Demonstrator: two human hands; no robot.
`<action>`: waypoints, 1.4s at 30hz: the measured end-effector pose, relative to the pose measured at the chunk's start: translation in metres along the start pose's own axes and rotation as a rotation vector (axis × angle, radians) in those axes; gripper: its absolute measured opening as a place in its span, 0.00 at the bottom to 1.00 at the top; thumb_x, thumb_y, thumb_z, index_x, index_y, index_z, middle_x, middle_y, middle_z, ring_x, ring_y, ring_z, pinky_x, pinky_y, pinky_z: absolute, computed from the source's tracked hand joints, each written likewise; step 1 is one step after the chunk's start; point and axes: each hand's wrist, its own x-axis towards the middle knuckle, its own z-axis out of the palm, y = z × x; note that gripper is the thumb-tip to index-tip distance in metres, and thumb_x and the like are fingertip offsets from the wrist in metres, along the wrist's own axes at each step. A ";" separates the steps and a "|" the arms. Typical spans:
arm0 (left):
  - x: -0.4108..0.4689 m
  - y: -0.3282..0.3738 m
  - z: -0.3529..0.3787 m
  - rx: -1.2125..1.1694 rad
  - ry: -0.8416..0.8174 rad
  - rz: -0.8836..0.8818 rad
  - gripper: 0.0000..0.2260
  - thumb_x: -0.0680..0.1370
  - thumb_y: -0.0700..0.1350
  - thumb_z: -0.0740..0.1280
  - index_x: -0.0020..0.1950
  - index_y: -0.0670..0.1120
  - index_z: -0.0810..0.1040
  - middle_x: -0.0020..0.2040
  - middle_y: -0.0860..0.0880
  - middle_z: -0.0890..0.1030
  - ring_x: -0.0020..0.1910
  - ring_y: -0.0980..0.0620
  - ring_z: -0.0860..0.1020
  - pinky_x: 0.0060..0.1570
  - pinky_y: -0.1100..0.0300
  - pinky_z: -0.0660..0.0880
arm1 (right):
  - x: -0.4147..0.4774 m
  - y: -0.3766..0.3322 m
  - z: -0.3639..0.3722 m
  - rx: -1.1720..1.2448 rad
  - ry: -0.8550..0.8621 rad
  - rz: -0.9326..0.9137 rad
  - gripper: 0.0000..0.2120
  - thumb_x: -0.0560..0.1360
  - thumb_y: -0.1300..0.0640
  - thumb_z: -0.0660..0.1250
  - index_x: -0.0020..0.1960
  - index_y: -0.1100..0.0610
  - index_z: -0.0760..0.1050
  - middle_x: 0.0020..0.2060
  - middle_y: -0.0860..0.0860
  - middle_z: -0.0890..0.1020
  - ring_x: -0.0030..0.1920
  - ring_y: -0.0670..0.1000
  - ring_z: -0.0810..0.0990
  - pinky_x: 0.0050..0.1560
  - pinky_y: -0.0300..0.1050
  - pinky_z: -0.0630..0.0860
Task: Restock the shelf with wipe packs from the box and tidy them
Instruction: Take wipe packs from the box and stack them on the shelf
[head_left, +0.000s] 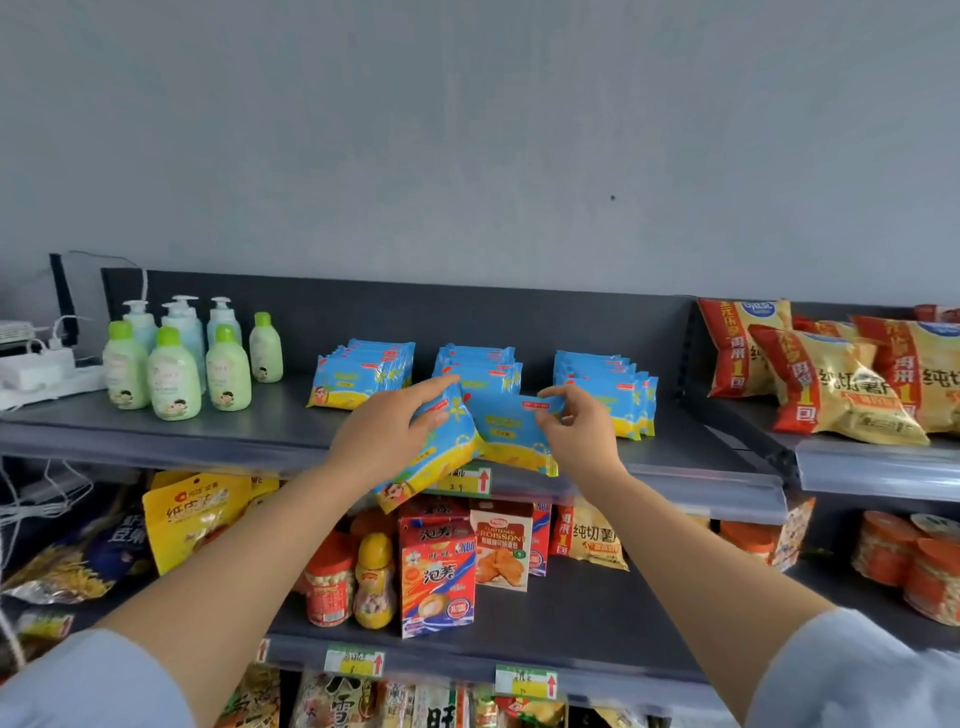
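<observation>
Three rows of blue-and-yellow wipe packs stand on the dark top shelf (270, 415): a left row (358, 376), a middle row (483, 369) and a right row (618, 389). My left hand (384, 436) grips a tilted wipe pack (436, 457) that hangs past the shelf's front edge. My right hand (576, 431) pinches the top edge of a second wipe pack (511, 431), held upright in front of the middle row. The two held packs touch each other. No box is in view.
Green and blue lotion bottles (174, 374) stand at the shelf's left, beside a power strip with chargers (41, 374). Yellow-and-red crisp bags (841, 384) fill the neighbouring shelf at the right. Snack boxes and jars (441, 566) sit on the shelf below.
</observation>
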 end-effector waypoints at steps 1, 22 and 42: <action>0.007 -0.001 0.002 0.066 0.008 -0.003 0.18 0.81 0.53 0.59 0.71 0.62 0.65 0.52 0.49 0.81 0.47 0.50 0.79 0.51 0.48 0.77 | 0.009 0.003 0.002 -0.003 -0.006 -0.003 0.10 0.79 0.60 0.65 0.59 0.52 0.74 0.38 0.45 0.74 0.34 0.46 0.74 0.37 0.45 0.78; 0.105 -0.038 0.009 -0.003 -0.196 -0.174 0.18 0.71 0.43 0.75 0.57 0.55 0.75 0.51 0.56 0.80 0.50 0.55 0.78 0.49 0.59 0.73 | 0.116 0.040 0.039 0.050 -0.067 0.043 0.12 0.78 0.59 0.66 0.61 0.54 0.72 0.50 0.51 0.79 0.40 0.45 0.79 0.30 0.35 0.72; 0.133 -0.066 0.008 -0.169 -0.172 -0.122 0.13 0.66 0.49 0.79 0.42 0.47 0.77 0.39 0.52 0.84 0.38 0.56 0.80 0.40 0.58 0.73 | 0.145 0.053 0.087 -0.110 0.009 0.212 0.17 0.77 0.59 0.67 0.64 0.56 0.69 0.43 0.48 0.74 0.35 0.43 0.74 0.30 0.38 0.70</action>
